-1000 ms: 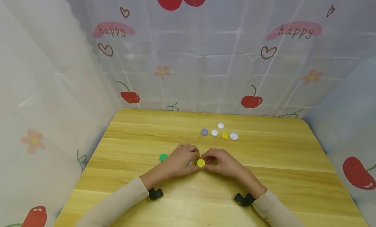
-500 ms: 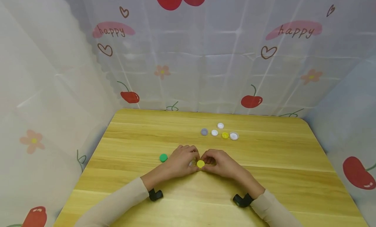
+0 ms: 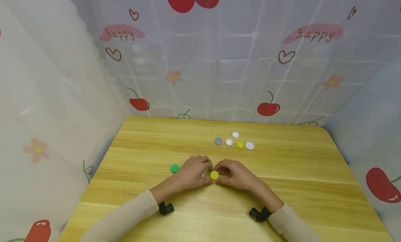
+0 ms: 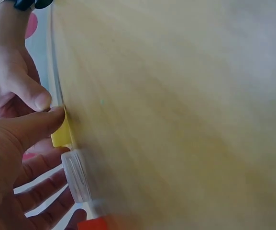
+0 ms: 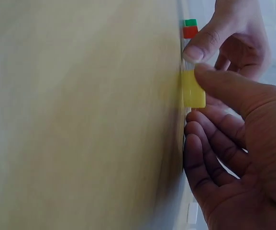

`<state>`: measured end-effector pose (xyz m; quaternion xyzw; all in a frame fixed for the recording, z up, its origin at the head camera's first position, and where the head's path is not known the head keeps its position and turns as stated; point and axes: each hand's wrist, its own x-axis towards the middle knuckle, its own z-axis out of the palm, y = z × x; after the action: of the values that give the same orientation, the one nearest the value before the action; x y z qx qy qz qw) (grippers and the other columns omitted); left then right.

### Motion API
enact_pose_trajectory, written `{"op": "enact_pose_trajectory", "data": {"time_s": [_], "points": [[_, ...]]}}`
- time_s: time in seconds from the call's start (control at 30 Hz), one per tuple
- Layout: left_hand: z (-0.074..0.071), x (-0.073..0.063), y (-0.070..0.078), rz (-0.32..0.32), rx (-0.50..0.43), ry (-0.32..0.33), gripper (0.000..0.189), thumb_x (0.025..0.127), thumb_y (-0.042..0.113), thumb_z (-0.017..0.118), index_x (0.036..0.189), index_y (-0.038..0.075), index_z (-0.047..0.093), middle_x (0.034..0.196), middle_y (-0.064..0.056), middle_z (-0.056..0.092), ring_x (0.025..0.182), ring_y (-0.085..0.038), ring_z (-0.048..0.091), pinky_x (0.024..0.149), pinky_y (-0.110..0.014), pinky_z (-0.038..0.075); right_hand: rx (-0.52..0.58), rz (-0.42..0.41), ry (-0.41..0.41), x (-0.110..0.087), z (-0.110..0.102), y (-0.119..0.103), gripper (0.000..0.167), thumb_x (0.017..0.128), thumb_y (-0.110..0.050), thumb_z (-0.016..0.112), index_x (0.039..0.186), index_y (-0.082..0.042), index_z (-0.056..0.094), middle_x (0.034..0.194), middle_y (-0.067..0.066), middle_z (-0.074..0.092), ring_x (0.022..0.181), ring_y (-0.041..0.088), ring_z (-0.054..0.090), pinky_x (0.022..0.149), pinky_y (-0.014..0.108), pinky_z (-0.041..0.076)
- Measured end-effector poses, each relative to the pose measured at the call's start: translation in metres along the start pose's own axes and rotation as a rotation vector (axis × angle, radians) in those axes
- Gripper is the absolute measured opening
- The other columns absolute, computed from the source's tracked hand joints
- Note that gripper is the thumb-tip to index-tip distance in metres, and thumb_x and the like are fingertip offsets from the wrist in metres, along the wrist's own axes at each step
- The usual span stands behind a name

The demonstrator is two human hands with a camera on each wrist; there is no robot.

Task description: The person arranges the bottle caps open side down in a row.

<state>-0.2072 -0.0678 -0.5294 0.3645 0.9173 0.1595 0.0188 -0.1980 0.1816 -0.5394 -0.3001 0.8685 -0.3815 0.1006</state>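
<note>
A yellow bottle cap point(image 3: 214, 175) sits at the middle of the table, between the two hands. My left hand point(image 3: 195, 172) holds it from the left, its thumb and index finger at the cap's near and far sides. From the right, my right hand point(image 3: 235, 173) has its thumb and index finger on the same cap. The right wrist view shows the yellow cap point(image 5: 194, 89) on the tabletop under the thumb tip. Beneath the left hand's arch lies a clear cap point(image 4: 76, 176), with part of a red cap point(image 4: 93, 224) beyond it. A green cap point(image 3: 174, 169) lies left of that hand.
Toward the back lie a grey cap point(image 3: 218, 141), two white caps point(image 3: 235, 134), another yellow cap point(image 3: 240, 145) and a clear-rimmed white cap point(image 3: 250, 145). The wooden table point(image 3: 300, 158) ends at a printed curtain point(image 3: 213, 85). Black wrist cameras point(image 3: 260, 214) hang at both cuffs.
Both thumbs have shifted very slightly toward the near side of the yellow cap. The cap and the other caps look almost unmoved.
</note>
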Motion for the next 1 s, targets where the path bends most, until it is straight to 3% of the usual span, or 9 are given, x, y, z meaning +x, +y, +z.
{"op": "enact_pose_trajectory", "data": {"time_s": [0.17,0.37,0.57,0.7,0.87,1.0], "points": [[-0.003,0.001,-0.001,-0.033,-0.047,0.001,0.046,0.091,0.059,0.082,0.120,0.023,0.076,0.126,0.007,0.071,0.113,-0.017,0.067,0.102,-0.044,0.055,0.043,0.041,0.030,-0.003,-0.006,0.006,0.036,0.094,-0.036,0.086,0.121,-0.017,0.073,0.106,-0.005,0.073,0.095,0.011,0.068,0.087,0.031,0.061],[-0.016,0.014,-0.011,-0.051,-0.140,0.024,0.039,0.100,0.052,0.074,0.122,0.020,0.076,0.126,0.004,0.073,0.109,-0.018,0.072,0.093,-0.038,0.060,0.037,0.049,0.167,0.006,-0.017,0.016,0.029,0.097,-0.027,0.083,0.120,-0.011,0.075,0.100,-0.004,0.073,0.089,0.010,0.068,0.080,0.028,0.061],[-0.023,0.035,-0.030,-0.146,-0.373,0.054,0.026,0.102,0.034,0.076,0.120,0.016,0.076,0.119,0.002,0.074,0.107,-0.018,0.071,0.091,-0.036,0.060,0.059,0.126,0.344,0.022,-0.025,0.024,0.027,0.096,-0.024,0.085,0.118,-0.011,0.077,0.099,0.000,0.073,0.088,0.014,0.066,0.079,0.026,0.056],[-0.022,0.051,-0.039,-0.191,-0.521,0.073,0.017,0.103,0.023,0.075,0.116,0.013,0.077,0.113,0.002,0.076,0.101,-0.015,0.070,0.090,-0.036,0.060,0.034,0.172,0.401,0.033,-0.026,0.031,0.026,0.095,-0.026,0.085,0.116,-0.012,0.079,0.095,0.001,0.070,0.087,0.017,0.061,0.079,0.029,0.052],[-0.019,0.078,-0.041,-0.219,-0.577,0.089,0.011,0.104,0.021,0.074,0.111,0.014,0.078,0.111,0.003,0.076,0.099,-0.014,0.070,0.088,-0.034,0.059,-0.023,0.168,0.451,0.048,-0.027,0.040,0.034,0.092,-0.022,0.088,0.121,-0.007,0.078,0.092,0.007,0.066,0.084,0.020,0.054,0.077,0.031,0.045],[-0.024,0.095,-0.042,-0.253,-0.552,0.094,0.018,0.101,0.021,0.077,0.115,0.010,0.074,0.121,-0.006,0.074,0.109,-0.025,0.071,0.095,-0.043,0.060,-0.041,0.154,0.466,0.061,-0.029,0.042,0.038,0.091,-0.019,0.089,0.124,-0.005,0.077,0.090,0.011,0.062,0.083,0.023,0.047,0.078,0.034,0.039]]}}
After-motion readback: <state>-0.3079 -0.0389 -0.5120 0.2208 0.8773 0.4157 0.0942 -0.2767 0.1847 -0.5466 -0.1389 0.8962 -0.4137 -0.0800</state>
